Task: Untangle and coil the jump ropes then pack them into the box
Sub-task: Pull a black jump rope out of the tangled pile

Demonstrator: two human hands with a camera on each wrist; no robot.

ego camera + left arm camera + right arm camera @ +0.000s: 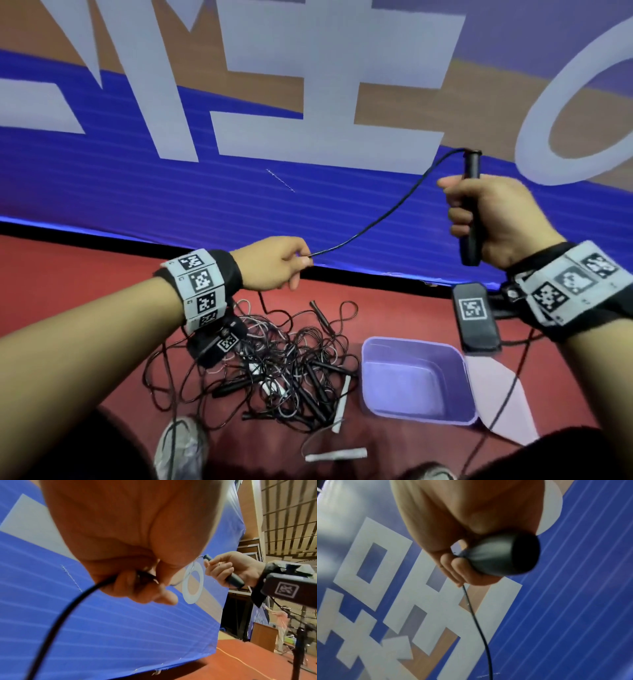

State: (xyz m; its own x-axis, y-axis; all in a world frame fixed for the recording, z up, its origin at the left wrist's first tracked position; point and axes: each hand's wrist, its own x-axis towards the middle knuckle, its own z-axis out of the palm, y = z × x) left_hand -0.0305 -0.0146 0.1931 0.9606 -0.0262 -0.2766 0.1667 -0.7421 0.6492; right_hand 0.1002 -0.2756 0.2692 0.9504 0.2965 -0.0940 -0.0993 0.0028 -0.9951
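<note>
Right hand (496, 219) raised, grip wrapped full around a black jump-rope handle (470, 205) held upright, top end poking out above the fist, butt end sticking out below. Black cord (376, 219) leaves the handle top, curves down and left to the left hand (274, 263), whose grip is a narrow pinch on the cord between thumb and forefinger, other fingers curled under. Left wrist view shows the same cord (56, 622) running out of the pinch toward the camera; whether it carries on down into the pile is hard to tell. Right wrist view: handle butt (505, 555) close and blurred, cord (477, 626) trailing away past the fingers. Landmark is the purple box (414, 346), open, sitting on the red floor (85, 274), nothing seen inside it. Tangled pile of ropes (274, 363) lies just left of the box, on the floor, black and whitish cords mixed, several black handles and a white handle (342, 404) near the box's left wall. Another white handle (335, 455) lies loose in front of the box, left of its front corner. A pale sheet (503, 404) lies at the box's right side. Both hands are well above the box. Blue banner (171, 192) with big white characters stands behind the box. Grey shoe (181, 448) in front of the pile, far left of the box.
</note>
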